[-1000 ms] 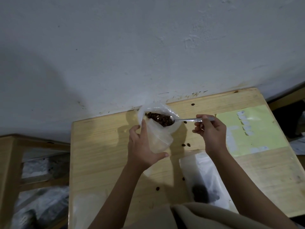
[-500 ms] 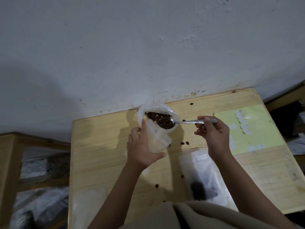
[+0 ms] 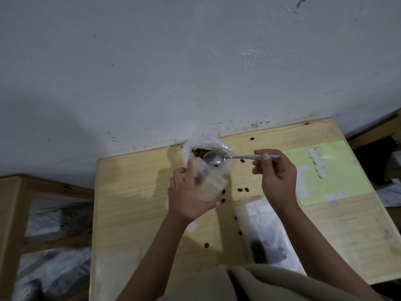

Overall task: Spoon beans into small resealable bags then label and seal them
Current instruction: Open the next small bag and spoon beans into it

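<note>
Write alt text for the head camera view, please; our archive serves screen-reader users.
A person's left hand holds a small clear bag open while the right hand holds a metal spoon, its bowl empty, above it, by a larger bag of beans. On the wooden table lie stray beans, a yellow label sheet and a filled bag.

Scuffed white wall [image 3: 195, 61]; pale wooden table [image 3: 130, 192]; dim light.
</note>
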Demonstrator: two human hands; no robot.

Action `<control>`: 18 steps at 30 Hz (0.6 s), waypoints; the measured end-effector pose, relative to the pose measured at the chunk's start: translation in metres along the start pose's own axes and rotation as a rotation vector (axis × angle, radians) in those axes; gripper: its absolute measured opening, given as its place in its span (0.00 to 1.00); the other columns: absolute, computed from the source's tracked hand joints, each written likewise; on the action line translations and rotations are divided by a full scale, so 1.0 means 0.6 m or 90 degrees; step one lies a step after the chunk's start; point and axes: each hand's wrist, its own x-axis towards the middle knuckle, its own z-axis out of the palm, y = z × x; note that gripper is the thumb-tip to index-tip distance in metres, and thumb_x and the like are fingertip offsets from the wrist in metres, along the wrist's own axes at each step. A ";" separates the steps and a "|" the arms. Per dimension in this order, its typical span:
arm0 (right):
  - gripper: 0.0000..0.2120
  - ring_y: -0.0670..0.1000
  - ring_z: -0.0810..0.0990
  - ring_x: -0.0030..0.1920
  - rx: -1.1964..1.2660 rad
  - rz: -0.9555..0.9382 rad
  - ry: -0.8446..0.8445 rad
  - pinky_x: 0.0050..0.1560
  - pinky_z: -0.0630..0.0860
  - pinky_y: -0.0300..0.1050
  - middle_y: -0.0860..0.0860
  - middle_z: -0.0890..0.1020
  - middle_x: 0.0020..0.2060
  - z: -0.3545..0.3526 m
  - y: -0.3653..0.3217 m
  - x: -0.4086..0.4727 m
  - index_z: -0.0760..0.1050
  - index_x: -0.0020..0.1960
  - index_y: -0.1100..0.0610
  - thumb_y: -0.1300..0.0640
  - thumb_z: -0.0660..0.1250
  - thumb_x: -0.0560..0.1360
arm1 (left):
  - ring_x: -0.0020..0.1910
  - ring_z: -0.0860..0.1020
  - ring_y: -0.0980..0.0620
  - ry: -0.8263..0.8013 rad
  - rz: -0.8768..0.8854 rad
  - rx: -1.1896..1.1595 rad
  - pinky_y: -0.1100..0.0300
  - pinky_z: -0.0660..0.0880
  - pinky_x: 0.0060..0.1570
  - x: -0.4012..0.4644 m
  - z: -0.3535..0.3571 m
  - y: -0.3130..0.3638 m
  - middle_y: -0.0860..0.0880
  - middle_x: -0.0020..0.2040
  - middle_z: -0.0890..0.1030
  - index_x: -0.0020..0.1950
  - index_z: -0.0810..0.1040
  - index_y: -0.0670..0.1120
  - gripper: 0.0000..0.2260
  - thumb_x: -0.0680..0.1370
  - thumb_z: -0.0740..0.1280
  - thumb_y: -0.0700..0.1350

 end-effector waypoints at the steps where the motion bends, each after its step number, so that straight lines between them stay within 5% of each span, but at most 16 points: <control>1: 0.08 0.43 0.79 0.32 -0.016 -0.016 0.017 0.37 0.75 0.33 0.47 0.80 0.34 0.003 0.002 0.001 0.77 0.47 0.57 0.62 0.59 0.80 | 0.70 0.56 0.48 -0.007 -0.005 -0.006 0.50 0.63 0.67 0.000 -0.001 0.000 0.47 0.70 0.54 0.77 0.41 0.52 0.60 0.58 0.76 0.65; 7: 0.14 0.48 0.76 0.32 -0.243 -0.152 0.019 0.33 0.69 0.29 0.55 0.80 0.38 0.035 0.050 -0.005 0.77 0.51 0.62 0.56 0.57 0.77 | 0.70 0.56 0.48 -0.018 0.010 -0.035 0.49 0.64 0.68 -0.001 -0.011 0.015 0.51 0.71 0.52 0.77 0.42 0.50 0.59 0.59 0.76 0.65; 11: 0.11 0.43 0.73 0.30 -0.258 -0.050 0.069 0.32 0.66 0.26 0.52 0.77 0.32 0.066 0.059 0.000 0.77 0.50 0.64 0.61 0.58 0.76 | 0.69 0.57 0.49 -0.020 0.054 -0.057 0.49 0.65 0.67 -0.005 -0.013 0.034 0.56 0.70 0.52 0.76 0.42 0.53 0.59 0.58 0.77 0.64; 14: 0.09 0.51 0.79 0.33 -0.168 0.102 0.095 0.36 0.73 0.34 0.51 0.79 0.32 0.084 0.068 0.005 0.78 0.50 0.62 0.63 0.59 0.78 | 0.70 0.56 0.50 -0.033 0.084 -0.073 0.50 0.65 0.68 -0.007 -0.013 0.043 0.58 0.69 0.51 0.77 0.43 0.52 0.59 0.58 0.77 0.63; 18: 0.09 0.44 0.79 0.31 0.007 0.311 0.094 0.32 0.76 0.35 0.50 0.80 0.33 0.089 0.082 0.014 0.79 0.50 0.59 0.61 0.59 0.79 | 0.71 0.56 0.52 -0.041 0.109 -0.084 0.53 0.64 0.68 -0.003 -0.018 0.041 0.60 0.69 0.50 0.77 0.44 0.51 0.58 0.59 0.77 0.63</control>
